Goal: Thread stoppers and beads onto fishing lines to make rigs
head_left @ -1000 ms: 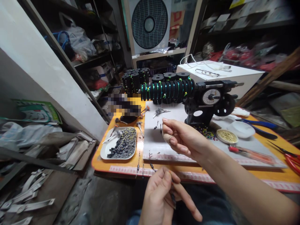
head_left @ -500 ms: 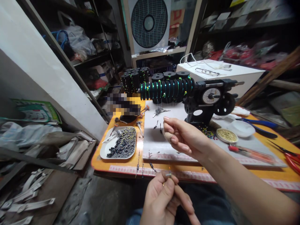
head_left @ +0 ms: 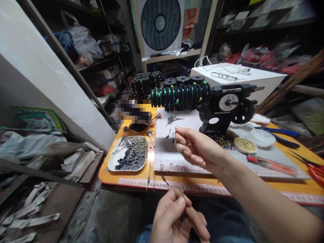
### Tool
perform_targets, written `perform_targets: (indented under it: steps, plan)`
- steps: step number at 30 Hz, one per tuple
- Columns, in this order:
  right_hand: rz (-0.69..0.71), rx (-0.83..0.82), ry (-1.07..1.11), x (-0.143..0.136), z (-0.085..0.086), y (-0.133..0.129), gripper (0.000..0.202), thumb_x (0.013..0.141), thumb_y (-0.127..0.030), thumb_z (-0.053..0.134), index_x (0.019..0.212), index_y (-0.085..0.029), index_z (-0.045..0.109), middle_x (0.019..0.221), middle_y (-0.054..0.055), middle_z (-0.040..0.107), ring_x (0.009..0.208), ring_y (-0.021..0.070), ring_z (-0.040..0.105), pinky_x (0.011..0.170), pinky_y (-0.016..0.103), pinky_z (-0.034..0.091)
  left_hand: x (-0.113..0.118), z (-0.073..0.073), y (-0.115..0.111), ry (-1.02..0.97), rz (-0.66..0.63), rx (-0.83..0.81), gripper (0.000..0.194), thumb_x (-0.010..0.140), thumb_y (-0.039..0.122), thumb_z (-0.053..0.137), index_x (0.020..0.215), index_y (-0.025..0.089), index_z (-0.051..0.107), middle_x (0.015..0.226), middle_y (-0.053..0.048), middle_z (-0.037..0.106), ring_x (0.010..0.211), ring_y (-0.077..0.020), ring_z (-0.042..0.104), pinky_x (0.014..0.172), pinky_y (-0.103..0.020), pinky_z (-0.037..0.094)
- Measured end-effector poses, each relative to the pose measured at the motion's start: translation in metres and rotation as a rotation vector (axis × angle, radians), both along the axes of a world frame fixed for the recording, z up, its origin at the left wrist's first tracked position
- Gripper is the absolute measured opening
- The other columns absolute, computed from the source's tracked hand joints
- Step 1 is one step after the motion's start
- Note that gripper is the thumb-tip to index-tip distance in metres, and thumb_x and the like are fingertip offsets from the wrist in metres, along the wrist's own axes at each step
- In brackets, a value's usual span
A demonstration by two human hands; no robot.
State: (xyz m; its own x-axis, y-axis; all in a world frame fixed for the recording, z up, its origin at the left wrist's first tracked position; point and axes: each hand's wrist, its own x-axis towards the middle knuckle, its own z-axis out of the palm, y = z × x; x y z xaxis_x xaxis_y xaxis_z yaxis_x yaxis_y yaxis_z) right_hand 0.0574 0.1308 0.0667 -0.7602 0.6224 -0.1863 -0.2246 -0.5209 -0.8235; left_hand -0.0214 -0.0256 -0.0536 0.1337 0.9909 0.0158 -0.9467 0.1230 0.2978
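Note:
My left hand (head_left: 177, 212), low in the middle in front of the table edge, is closed in a pinch on something too small and blurred to make out. Above it and slightly right, my right hand (head_left: 191, 146) has its thumb and forefinger pressed together over the grey board (head_left: 164, 153); what they hold cannot be made out. Small dark pieces on thin wires (head_left: 149, 180) hang at the table's front edge. A white tray (head_left: 110, 164) of small dark cylinders stands at left. Behind my right hand, a black winding device (head_left: 215, 125) carries a row of black spools (head_left: 181, 95) with green-blue line.
Blue-handled pliers (head_left: 280, 133), red-handled pliers (head_left: 315, 173), a red cutter (head_left: 270, 164) and a dish of gold beads (head_left: 245, 146) lie at right. More black spools (head_left: 145, 82), a white box (head_left: 263, 81) and a fan (head_left: 160, 23) are behind.
My left hand has tilted slightly, with its lower fingers drawn in a little. My right hand has shifted very slightly left.

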Motion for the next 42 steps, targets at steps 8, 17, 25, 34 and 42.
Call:
perform_targets:
  steps: [8,17,25,34,42]
  plan:
    - [-0.012,0.04,-0.014,0.001,0.001,0.001,0.04,0.094,-0.045,0.057,0.065,-0.02,0.045,0.046,-0.006,0.052,0.025,0.0005,0.028,0.023,0.009,0.019,0.005,0.002,-0.004,-0.033,-0.065,0.004,0.025,0.095,0.039,0.063,0.086,0.016,0.064,0.063,-0.007,0.079,0.052,-0.0215,0.076,0.046,-0.021,0.043]
    - [-0.072,0.363,-0.193,0.006,0.001,0.002,0.037,0.096,-0.051,0.054,0.086,-0.016,0.063,0.05,-0.002,0.061,0.026,0.0048,0.04,0.026,0.015,0.025,-0.016,0.02,-0.003,0.357,-0.049,-0.119,0.03,0.093,0.045,0.068,0.088,0.017,0.058,0.076,-0.009,0.082,0.057,-0.0218,0.077,0.05,-0.022,0.047]
    - [-0.444,0.795,-0.396,0.001,0.005,0.012,0.029,0.1,-0.027,0.056,0.127,-0.019,0.059,0.054,-0.007,0.059,0.035,0.0063,0.043,0.036,0.019,0.033,-0.026,0.004,-0.005,0.791,0.372,-0.188,0.051,0.087,0.048,0.074,0.13,0.024,0.062,0.128,-0.017,0.073,0.068,-0.0236,0.078,0.084,-0.04,0.055]
    - [-0.258,0.739,-0.461,-0.01,0.006,0.029,0.026,0.102,-0.037,0.057,0.093,-0.014,0.064,0.075,-0.002,0.065,0.051,0.0062,0.056,0.046,0.018,0.047,-0.035,0.02,-0.023,1.276,0.69,-0.203,0.047,0.089,0.018,0.072,0.135,0.03,0.066,0.105,-0.007,0.08,0.046,-0.0114,0.058,0.065,-0.026,0.052]
    - [-0.059,0.439,-0.209,0.023,0.024,-0.009,0.038,0.092,-0.051,0.062,0.076,-0.017,0.06,0.05,-0.002,0.062,0.026,0.0025,0.036,0.027,0.013,0.019,-0.025,0.066,0.034,1.552,0.626,0.192,0.041,0.102,0.025,0.052,0.142,0.031,0.053,0.143,-0.009,0.057,0.13,-0.0269,0.051,0.106,-0.04,0.04]
